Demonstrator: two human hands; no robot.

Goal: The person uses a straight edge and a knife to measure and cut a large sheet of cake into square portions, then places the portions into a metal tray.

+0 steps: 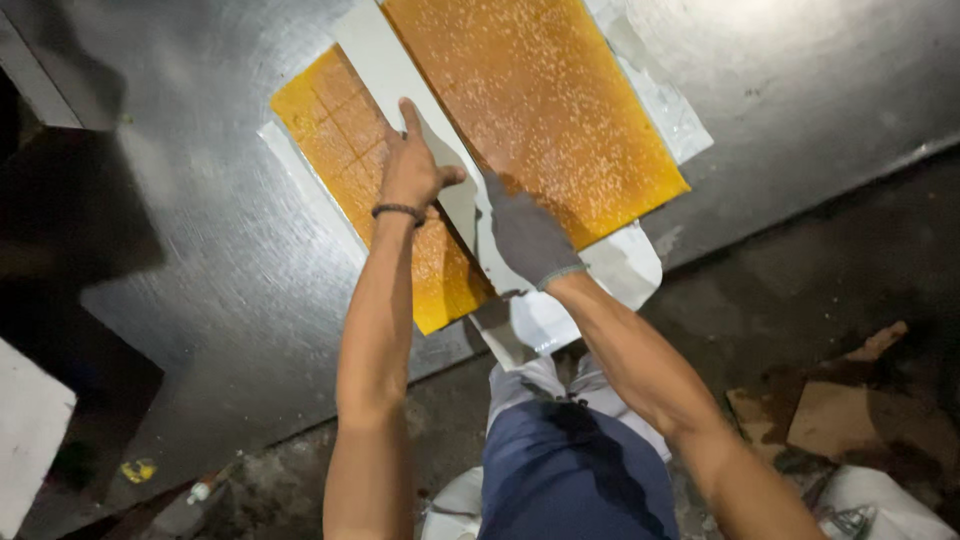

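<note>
A steel table [230,270] filled the upper part of the view, dull and scratched, with a dark, dirty floor [800,290] below it strewn with cardboard scraps [830,415]. On the table lay two flat amber slabs on pale sheets. The larger slab [540,100], speckled with small light flecks, sat toward the upper right on a white sheet [625,265] whose corner hung over the table edge. The smaller slab [345,140], scored into squares, lay to the left of it. A long white strip [385,70] ran between the two, overlapping the smaller slab.

The left hand [412,170], bare with a dark band at the wrist, rested flat on the smaller slab just beside the strip, its grip spread, index finger stretched forward and thumb out toward the strip. The right hand [528,235] wore a grey glove and pressed down at the near edge of the larger slab; its fingers were bunched low against the slab, and whether they pinched anything could not be told. The person's blue shorts [575,470] showed below.
</note>
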